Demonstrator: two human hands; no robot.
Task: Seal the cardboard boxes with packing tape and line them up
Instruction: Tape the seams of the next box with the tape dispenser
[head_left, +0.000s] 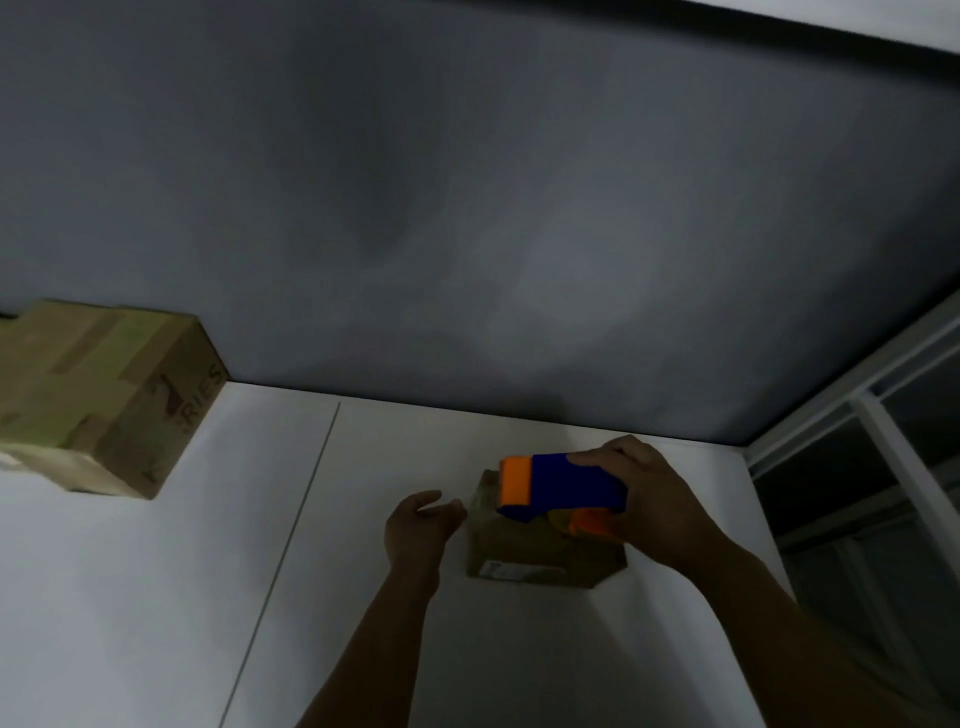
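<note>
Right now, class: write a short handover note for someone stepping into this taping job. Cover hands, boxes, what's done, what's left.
Right hand: grips the tape dispenser, held over the small box.
Left hand: loosely open beside that box's left edge, holding nothing visible.
Boxes: small box on the table in front; large box far left, well apart.
Done: large box shows tape strips on top.
Left: tape the small box (its seam is hidden by the dispenser), then line up both.

Small box (540, 553) near the tabletop's (156, 597) far right corner, my blue-orange tape dispenser (563, 486) above it; larger taped box (104, 400) at far left edge.
</note>
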